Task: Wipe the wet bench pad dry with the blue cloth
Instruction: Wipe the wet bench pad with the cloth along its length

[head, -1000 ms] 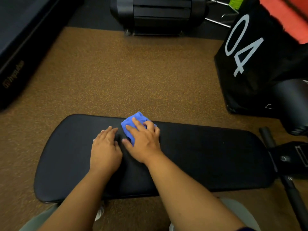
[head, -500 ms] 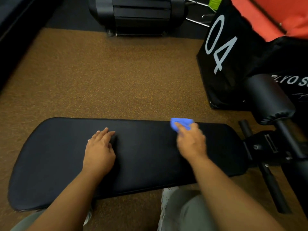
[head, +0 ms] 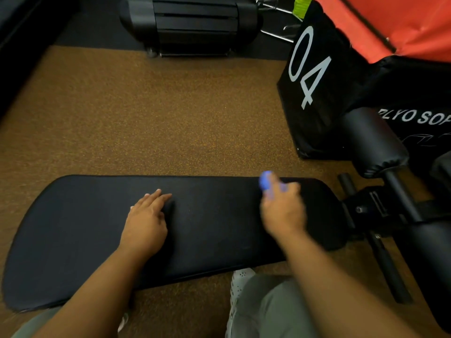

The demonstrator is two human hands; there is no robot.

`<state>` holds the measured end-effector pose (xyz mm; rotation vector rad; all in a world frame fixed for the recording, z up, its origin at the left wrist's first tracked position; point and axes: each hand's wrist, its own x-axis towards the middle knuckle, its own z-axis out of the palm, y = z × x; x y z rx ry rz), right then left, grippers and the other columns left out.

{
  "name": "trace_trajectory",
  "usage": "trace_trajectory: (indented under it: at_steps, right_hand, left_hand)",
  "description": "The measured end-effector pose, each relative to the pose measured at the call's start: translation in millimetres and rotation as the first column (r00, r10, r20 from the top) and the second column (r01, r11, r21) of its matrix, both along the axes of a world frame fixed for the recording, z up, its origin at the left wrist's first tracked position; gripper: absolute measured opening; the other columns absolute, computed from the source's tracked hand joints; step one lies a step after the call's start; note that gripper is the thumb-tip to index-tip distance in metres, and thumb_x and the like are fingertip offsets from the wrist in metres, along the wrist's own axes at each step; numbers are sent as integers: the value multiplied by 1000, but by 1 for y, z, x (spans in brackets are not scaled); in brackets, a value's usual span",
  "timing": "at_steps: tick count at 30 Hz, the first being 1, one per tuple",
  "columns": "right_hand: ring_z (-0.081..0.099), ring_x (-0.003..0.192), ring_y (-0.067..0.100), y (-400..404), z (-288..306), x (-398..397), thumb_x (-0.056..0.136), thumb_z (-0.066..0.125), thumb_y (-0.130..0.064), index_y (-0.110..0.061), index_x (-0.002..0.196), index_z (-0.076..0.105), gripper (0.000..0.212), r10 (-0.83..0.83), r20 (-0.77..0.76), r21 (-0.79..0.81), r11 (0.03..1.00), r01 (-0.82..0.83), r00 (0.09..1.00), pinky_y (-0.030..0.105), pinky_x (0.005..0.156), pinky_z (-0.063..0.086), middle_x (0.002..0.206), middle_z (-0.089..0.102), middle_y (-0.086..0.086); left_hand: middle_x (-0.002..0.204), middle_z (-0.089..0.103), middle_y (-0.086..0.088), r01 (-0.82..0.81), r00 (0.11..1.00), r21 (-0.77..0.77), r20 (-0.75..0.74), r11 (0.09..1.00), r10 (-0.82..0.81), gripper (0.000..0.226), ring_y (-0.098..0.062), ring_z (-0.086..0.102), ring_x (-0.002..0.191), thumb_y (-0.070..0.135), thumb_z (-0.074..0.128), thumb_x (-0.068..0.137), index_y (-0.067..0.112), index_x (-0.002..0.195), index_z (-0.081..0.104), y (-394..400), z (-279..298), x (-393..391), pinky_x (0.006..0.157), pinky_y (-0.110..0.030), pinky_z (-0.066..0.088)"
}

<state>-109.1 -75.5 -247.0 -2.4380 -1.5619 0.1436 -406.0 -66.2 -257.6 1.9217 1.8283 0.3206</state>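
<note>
A long black bench pad (head: pixel 210 228) lies across the lower half of the view on brown flooring. My left hand (head: pixel 146 220) rests flat on the pad's middle with straight fingers. Toward the pad's right end, my right hand (head: pixel 283 208) presses the blue cloth (head: pixel 266 182) against the far edge of the pad. The hand and cloth are blurred by motion, and most of the cloth is hidden under my fingers.
The bench's black frame and a foam roller pad (head: pixel 375 142) stand at the right. A black and orange plyo box marked 04 (head: pixel 314 76) sits behind them. A black weight unit (head: pixel 192 23) stands at the back. My knees show at the bottom.
My right hand has slid the blue cloth from the pad's middle, beside the left hand, out toward the right end. The left hand stays flat in place. The view has shifted right.
</note>
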Motion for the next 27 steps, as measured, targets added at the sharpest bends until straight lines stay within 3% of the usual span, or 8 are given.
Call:
trace_trajectory:
  at_steps: [4,7,13,16,19,21,24,27]
  right_hand:
    - [55,68,30,-43,-14,-127,82,55,-41,-38,130,46,49,458,17,-83,886,-455,889,39,61,47,97,53,11]
    - [53,63,28,-48,-20,-118,75,60,-35,-41,125,52,50,538,30,-80,841,-535,842,37,56,45,91,55,9]
    - [56,89,34,-52,-17,61,92,41,-36,-52,135,34,46,-22,141,-169,984,46,990,41,81,47,119,43,14]
    - [53,97,41,-60,-16,129,95,37,-35,-46,141,27,48,-316,123,-222,915,336,941,46,87,44,129,35,19]
    - [51,106,40,-49,-19,127,95,37,-27,-32,144,20,53,-412,125,-296,853,430,903,47,88,44,134,31,19]
    - [51,111,35,-40,-17,81,95,36,-27,-28,144,22,51,-291,131,-280,906,317,948,45,86,47,135,35,14]
    - [56,98,33,-48,-12,-35,97,36,-28,-29,143,21,49,117,41,-330,939,-97,992,42,78,48,128,42,12]
    - [54,90,34,-81,0,-127,95,42,-24,-21,136,31,43,609,-55,-283,750,-597,791,43,71,43,120,43,18]
  left_hand:
    - [152,34,-3,52,998,-15,-18,999,-53,49,-26,24,143,13,47,93,31,138,45,1,-2,7,115,-52,22]
    - [155,29,-1,107,989,-57,-97,993,-112,46,-28,20,144,31,47,95,39,140,39,-3,0,18,115,-55,20]
    - [159,13,5,155,969,-106,-179,982,-172,53,-24,4,146,52,40,93,46,144,25,-11,5,38,116,-55,11]
    - [159,12,5,161,965,-132,-185,978,-184,50,-25,3,147,50,38,95,45,143,26,-15,5,46,116,-56,10]
    - [159,12,4,152,967,-131,-184,980,-175,48,-25,3,147,47,37,96,44,143,27,-16,6,50,116,-57,10]
    - [159,13,4,142,973,-126,-165,982,-162,47,-25,4,147,44,36,97,43,143,28,-15,7,50,116,-56,10]
    - [159,16,3,128,978,-101,-151,987,-142,45,-25,7,146,38,37,98,41,143,32,-14,10,49,115,-57,12]
    - [158,20,3,105,981,-87,-157,991,-117,45,-25,11,146,34,41,97,40,141,35,-12,13,49,114,-58,15]
